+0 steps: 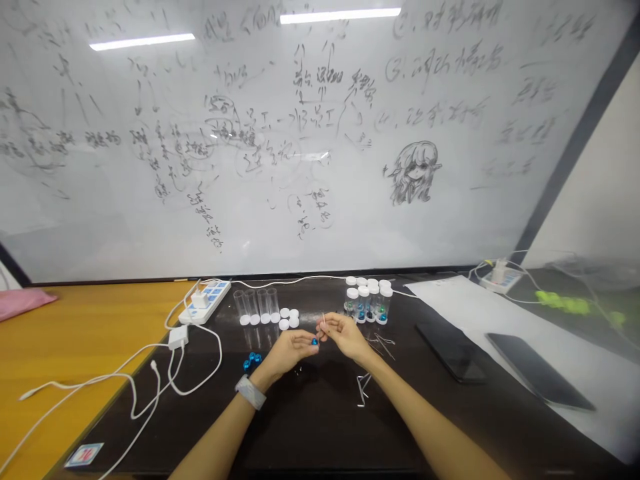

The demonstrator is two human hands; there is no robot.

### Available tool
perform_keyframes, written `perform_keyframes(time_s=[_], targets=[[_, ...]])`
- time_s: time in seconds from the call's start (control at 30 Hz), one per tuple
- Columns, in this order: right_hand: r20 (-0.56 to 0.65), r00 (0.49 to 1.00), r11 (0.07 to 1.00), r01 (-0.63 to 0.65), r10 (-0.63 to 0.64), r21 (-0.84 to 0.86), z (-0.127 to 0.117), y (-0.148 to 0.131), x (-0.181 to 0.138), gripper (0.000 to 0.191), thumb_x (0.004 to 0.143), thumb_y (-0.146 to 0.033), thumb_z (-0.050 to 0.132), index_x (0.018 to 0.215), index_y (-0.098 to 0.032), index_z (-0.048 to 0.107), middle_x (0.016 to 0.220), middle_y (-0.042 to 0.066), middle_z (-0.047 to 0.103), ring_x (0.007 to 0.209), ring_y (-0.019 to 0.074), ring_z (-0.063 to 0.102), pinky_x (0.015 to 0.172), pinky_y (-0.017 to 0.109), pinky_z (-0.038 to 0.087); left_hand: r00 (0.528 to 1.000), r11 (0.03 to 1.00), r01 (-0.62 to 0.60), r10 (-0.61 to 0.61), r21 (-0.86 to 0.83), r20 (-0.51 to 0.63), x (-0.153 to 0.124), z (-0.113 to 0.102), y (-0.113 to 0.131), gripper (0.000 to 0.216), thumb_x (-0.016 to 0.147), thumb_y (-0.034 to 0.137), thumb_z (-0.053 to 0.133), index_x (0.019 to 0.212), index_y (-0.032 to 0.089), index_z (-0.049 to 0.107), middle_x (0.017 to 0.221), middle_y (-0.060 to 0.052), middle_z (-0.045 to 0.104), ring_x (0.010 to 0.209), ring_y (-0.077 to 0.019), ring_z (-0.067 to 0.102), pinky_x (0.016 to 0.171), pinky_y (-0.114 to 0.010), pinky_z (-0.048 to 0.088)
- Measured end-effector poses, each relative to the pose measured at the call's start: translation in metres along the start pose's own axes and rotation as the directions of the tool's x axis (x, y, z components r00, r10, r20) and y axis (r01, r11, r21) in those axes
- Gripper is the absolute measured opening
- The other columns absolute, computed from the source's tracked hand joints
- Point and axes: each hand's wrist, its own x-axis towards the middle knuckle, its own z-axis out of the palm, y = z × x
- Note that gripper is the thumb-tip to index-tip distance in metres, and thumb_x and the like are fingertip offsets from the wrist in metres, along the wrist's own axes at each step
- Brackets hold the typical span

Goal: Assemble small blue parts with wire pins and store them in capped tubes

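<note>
My left hand (290,351) is closed, pinching a small blue bead (315,342) at its fingertips. My right hand (345,335) is closed on a thin metal pin (324,320) that sticks up beside the bead. The two hands meet over the dark table (320,427). A few loose blue beads (252,361) lie just left of my left wrist, which wears a pale band. Bent metal pins (364,389) lie under my right forearm.
Three empty clear tubes (256,307) and loose white caps (289,318) stand behind the hands. Capped tubes with beads (369,303) stand at right. A power strip (205,301) with white cables is at left. Two dark phones (453,350) (537,379) lie at right by a white sheet.
</note>
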Motion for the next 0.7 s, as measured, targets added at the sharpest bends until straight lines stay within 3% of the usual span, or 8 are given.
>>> perform_keyframes(time_s=[0.2,0.53,0.7], targets=[[-0.069,0.997,0.999,0.033,-0.030,0.038,0.0009,0.0046,0.0012,0.038,0.080,-0.053,0.072,0.093,-0.018,0.064,0.082,0.005,0.069,0.070,0.0185,0.068,0.064,0.033,0.057,1.000,1.000,-0.001,0.001,0.003,-0.018,-0.0013,0.0011,0.0016,0.045,0.064,0.041,0.086,0.096,0.012,0.074,0.093,-0.012,0.076,0.083,-0.0227,0.072,0.082,-0.035,0.055],[-0.037,0.998,0.999,0.045,-0.046,-0.024,0.0054,0.0039,-0.0009,0.037,0.083,-0.055,0.066,0.093,-0.020,0.061,0.082,0.004,0.068,0.067,0.0177,0.067,0.063,0.033,0.055,1.000,1.000,-0.016,0.016,0.021,0.012,-0.0017,0.0015,0.0007,0.044,0.066,0.040,0.085,0.098,0.012,0.075,0.100,-0.013,0.075,0.085,-0.0222,0.071,0.082,-0.033,0.054],[-0.031,0.997,0.991,0.072,-0.076,-0.114,0.0044,0.0018,-0.0027,0.033,0.085,-0.053,0.064,0.092,-0.020,0.061,0.084,0.005,0.068,0.079,0.0201,0.067,0.076,0.036,0.054,1.000,0.999,0.010,-0.010,0.032,-0.006,-0.0023,0.0005,-0.0008,0.046,0.067,0.039,0.085,0.102,0.011,0.074,0.102,-0.015,0.075,0.090,-0.0252,0.071,0.086,-0.037,0.054]])
